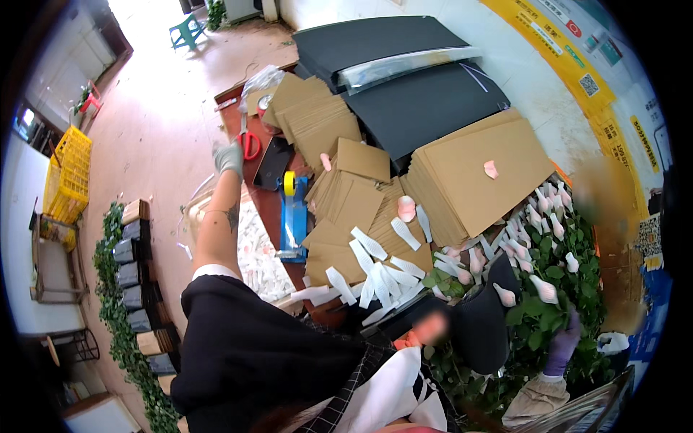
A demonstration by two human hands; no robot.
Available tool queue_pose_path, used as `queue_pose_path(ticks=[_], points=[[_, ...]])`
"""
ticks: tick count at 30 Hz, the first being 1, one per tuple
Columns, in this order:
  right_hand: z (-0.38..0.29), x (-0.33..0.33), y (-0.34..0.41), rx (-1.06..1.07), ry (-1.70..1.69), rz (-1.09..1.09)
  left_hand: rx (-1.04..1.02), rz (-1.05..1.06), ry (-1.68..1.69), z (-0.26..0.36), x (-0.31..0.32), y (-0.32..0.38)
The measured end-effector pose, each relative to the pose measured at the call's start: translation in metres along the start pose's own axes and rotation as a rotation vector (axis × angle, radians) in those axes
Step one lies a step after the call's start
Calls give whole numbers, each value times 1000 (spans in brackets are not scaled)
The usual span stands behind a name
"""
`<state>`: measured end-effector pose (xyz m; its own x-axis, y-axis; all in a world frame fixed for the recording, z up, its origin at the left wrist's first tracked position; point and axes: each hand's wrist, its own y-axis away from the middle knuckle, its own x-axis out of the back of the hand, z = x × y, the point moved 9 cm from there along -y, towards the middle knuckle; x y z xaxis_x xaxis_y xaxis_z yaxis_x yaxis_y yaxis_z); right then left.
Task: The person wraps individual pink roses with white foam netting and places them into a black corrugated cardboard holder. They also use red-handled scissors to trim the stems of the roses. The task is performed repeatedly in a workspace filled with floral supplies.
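My left hand [228, 158], in a pale glove, reaches over the table's left edge beside red-handled scissors [249, 145]. Its fingers look slightly blurred and apart, with nothing visible in them. At the lower right, my right hand [564, 338], in a purple glove, is among rose leaves [536, 319]; foliage hides its fingers, so its grip cannot be told. Just above it leans a pink rose in white netting [544, 289]. More netted roses [522, 251] lie beyond. White foam net sleeves [381, 284] are scattered over brown cardboard sheets [357, 205] in front of me.
A blue tape dispenser [294, 222] and a black phone [273, 162] stand by the cardboard. A cardboard stack [476, 173] and black sheets [427, 103] lie further back. Below the table's left edge is a container of white sleeves [260, 254]. Wrapped bundles with foliage [132, 270] line the floor.
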<state>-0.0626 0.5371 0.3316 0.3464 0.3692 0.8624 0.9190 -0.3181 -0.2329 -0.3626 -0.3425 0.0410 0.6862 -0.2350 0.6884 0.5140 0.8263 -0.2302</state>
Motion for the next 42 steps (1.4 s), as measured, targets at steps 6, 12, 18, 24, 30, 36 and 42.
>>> queue_pose_path(ticks=[6, 12, 18, 24, 30, 36, 42], points=[[-18, -19, 42, -58, 64, -103, 181, -280, 48, -40, -81, 7], [21, -15, 67, -145, -104, -48, -201, -531, -463, -102, -102, -44], [-76, 82, 141, 15, -97, 665, 69, -207, 754, -86, -29, -19], [-161, 30, 153, 397, -451, 347, -216, -833, 1323, 189, 108, 165], [-181, -65, 152, -219, -1394, -106, -1406, -1051, 856, 333, 206, 489], [-175, -42, 204, -105, -1383, -7, -365, -2468, 780, 303, 238, 628], [-141, -68, 247, -349, -1501, 90, -1374, -1957, 914, 317, 260, 657]])
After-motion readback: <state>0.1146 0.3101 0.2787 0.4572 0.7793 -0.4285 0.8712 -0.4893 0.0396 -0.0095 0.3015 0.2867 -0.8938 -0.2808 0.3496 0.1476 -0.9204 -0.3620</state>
